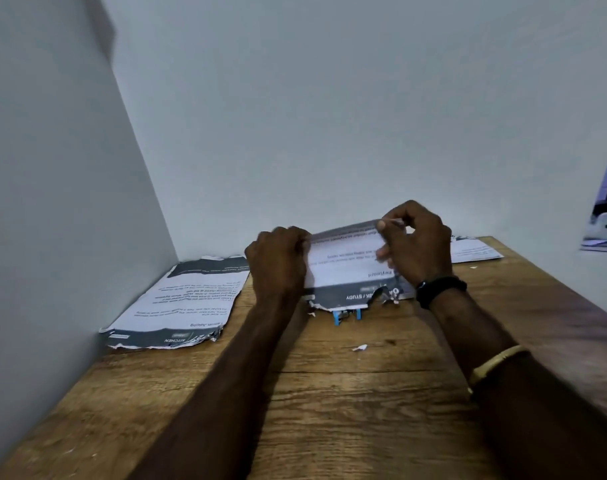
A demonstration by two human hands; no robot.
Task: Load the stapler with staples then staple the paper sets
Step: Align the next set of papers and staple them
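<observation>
Both of my hands hold up a printed paper set [347,268] with a dark torn band along its near edge, raised off the wooden table [330,393]. My left hand [279,263] grips its left edge in a fist. My right hand [414,242] pinches its far right corner. Under the held set, a small blue stapler [347,315] peeks out on the table, mostly hidden. A second paper set [187,303] lies flat at the left by the wall. A third paper set [472,251] lies behind my right hand.
Walls close the table at the left and back. Small paper scraps [359,348] lie on the wood near the middle. At the far right edge stands a purple-lit object with a white piece [605,225].
</observation>
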